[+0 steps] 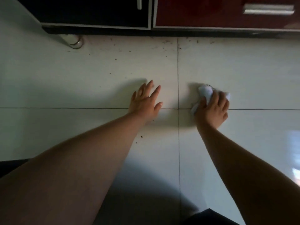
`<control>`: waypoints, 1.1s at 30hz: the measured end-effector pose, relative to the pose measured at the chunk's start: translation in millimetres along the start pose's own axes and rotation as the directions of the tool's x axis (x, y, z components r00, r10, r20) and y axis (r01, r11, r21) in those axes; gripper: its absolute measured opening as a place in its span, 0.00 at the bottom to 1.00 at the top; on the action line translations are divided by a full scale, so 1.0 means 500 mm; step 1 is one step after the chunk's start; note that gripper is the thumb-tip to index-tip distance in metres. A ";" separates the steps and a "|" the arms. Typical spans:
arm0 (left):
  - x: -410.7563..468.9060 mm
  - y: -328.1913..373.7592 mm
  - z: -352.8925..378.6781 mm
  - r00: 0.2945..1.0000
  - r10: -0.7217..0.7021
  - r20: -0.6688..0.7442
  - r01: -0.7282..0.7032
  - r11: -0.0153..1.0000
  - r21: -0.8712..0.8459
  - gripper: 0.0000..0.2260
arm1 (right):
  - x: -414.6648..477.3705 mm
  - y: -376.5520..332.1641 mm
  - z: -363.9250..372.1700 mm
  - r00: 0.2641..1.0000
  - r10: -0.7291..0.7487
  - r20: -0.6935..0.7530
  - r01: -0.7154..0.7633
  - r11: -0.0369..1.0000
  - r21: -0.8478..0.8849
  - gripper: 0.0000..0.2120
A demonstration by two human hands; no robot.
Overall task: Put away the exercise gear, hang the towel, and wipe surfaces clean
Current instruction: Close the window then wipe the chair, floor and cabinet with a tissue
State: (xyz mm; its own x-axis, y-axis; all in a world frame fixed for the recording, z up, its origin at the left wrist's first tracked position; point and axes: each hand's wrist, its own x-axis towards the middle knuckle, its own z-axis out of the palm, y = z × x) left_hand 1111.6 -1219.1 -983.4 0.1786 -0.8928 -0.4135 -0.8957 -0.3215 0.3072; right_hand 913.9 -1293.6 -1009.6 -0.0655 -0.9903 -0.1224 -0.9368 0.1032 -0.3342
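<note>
White cloth [205, 93], gripped in the curled fingers of the right hand [212, 110], presses the tiled floor [90, 91] at 3 o'clock from the flat, spread-fingered left hand [146, 101]: wiping step in hand, next stroke probably toward 12 o'clock debris [116, 59].

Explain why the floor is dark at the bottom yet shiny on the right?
Head view: a broad shadow darkens the near floor tiles; glare whitens their right edge; the cabinet handle and the cloth in the right hand look blurred.
</note>
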 end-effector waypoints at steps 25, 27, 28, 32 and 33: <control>0.029 0.140 0.048 0.981 0.181 0.073 -0.192 0.962 0.196 0.29 | -0.018 0.110 -0.027 0.994 -0.106 0.024 0.105 0.994 0.022 0.26; 0.051 0.158 0.049 0.972 0.226 0.063 -0.234 0.948 0.216 0.28 | -0.005 0.128 -0.036 1.000 -0.011 -0.002 0.011 1.000 0.012 0.23; 0.063 0.173 0.051 0.967 0.247 0.056 -0.254 0.941 0.226 0.28 | -0.001 0.136 -0.039 1.000 -0.008 -0.008 0.008 1.000 0.012 0.23; 0.119 0.266 0.068 0.935 0.354 0.021 -0.349 0.909 0.229 0.28 | 0.013 0.168 -0.048 0.994 -0.103 -0.026 0.103 0.995 -0.004 0.25; 0.135 0.294 0.075 0.929 0.369 0.002 -0.360 0.905 0.226 0.27 | 0.023 0.180 -0.053 0.993 -0.110 -0.032 0.110 0.994 -0.009 0.26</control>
State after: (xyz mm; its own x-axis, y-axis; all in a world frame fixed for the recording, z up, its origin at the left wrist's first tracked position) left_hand 976.7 -1314.7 -998.5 -0.1654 -0.9477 -0.2729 -0.9671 0.1015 0.2334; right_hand 819.6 -1297.9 -1016.3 0.0269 -0.9981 -0.0550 -0.9413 -0.0068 -0.3375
